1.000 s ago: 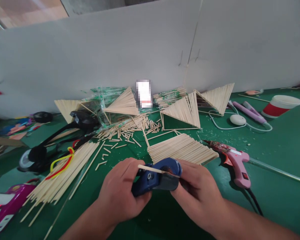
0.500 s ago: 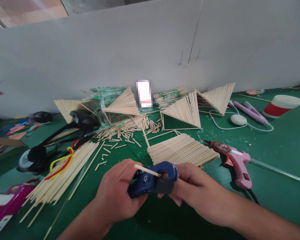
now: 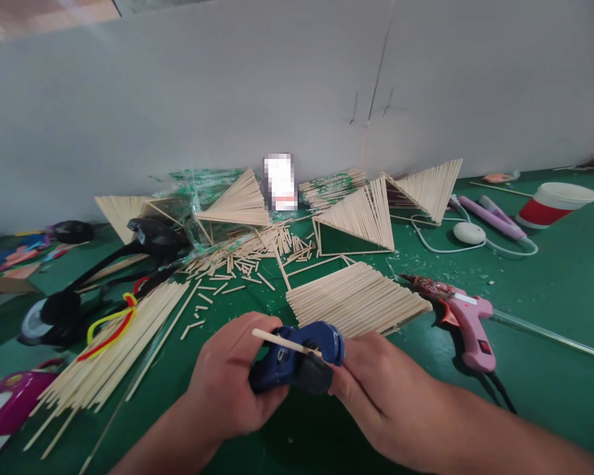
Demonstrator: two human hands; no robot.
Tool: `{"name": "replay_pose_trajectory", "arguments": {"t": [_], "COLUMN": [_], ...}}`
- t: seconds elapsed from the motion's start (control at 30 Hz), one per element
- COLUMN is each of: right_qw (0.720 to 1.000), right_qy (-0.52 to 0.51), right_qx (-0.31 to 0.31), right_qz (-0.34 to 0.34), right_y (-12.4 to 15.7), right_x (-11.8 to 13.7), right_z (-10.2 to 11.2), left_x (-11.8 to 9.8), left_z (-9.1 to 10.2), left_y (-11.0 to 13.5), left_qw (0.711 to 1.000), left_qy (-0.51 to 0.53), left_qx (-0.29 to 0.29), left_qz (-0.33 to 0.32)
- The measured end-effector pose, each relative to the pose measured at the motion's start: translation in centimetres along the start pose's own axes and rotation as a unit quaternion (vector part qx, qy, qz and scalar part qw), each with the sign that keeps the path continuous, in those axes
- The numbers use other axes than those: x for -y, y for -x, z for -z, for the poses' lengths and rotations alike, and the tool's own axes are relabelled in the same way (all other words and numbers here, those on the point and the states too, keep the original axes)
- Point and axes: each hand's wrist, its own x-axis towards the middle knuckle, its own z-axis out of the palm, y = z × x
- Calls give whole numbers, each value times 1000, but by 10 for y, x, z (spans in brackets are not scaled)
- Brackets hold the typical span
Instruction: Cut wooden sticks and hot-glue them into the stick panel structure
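Observation:
My left hand (image 3: 230,376) is wrapped round a blue pipe cutter (image 3: 277,363) with a curved jaw and a dark lower part. A thin wooden stick (image 3: 280,340) lies across the cutter and runs into its jaw. At the jaw's right side, my right hand (image 3: 383,386) is closed, its fingertips pinched where the stick comes through; the stick's far end is hidden by the jaw and fingers. Just beyond the hands lies a slatted panel of glued sticks (image 3: 356,297), joined to a thin stick frame.
A pink glue gun (image 3: 468,320) with a clear glue stick lies at right. Long sticks (image 3: 129,336) and a purple device (image 3: 12,409) are at left. Cut pieces (image 3: 242,260), fan-shaped stick models (image 3: 359,221) and a phone (image 3: 280,181) stand behind. A paper cup (image 3: 557,204) is far right.
The view has shifted slightly, moving the table things a little left and up. My right hand has turned and closed more at the jaw; my left hand keeps its grip on the cutter.

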Motion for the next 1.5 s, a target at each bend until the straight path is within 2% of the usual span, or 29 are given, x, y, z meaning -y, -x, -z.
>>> {"name": "replay_pose_trajectory", "arguments": {"t": [0.27,0.57,0.7,0.77,0.83,0.93,0.97,1.0,1.07,1.13,1.2,1.3,1.5], "right_qw": [997,997,999,997,976,897,878,875,912,963,989,998,999], "right_qy": [60,51,4,-70,-191,-371,-399,-399,-328,-210,-109,-52,-44], "right_qx": [-35,-48,-40,3,84,202,227,237,213,141,79,39,10], "right_qz": [35,28,3,-22,-63,-131,-137,-139,-125,-96,-64,-24,-7], "right_y": [2,4,5,4,1,-2,-3,-4,-4,-4,-3,-1,3], "right_x": [-4,-6,-6,-5,-4,-2,-1,0,2,3,2,-3,-6], "right_z": [-6,-11,-9,-3,5,16,18,20,20,17,11,2,-4], "left_x": [-7,-12,-11,-9,-7,-4,-3,-3,-3,-4,-4,-4,-6], "left_z": [2,7,9,9,8,6,5,4,4,3,2,2,5], "left_y": [1,-2,2,3,4,5,5,5,5,4,3,2,3], "left_qw": [1000,1000,999,998,999,1000,1000,1000,1000,1000,999,998,999], "left_qy": [-11,-23,-46,-54,-46,-11,-3,2,8,19,29,34,16], "left_qx": [2,11,3,-4,-14,-13,-11,-6,6,18,24,41,41], "left_qz": [15,12,7,-6,-19,-19,-17,-12,1,12,19,29,27]}}
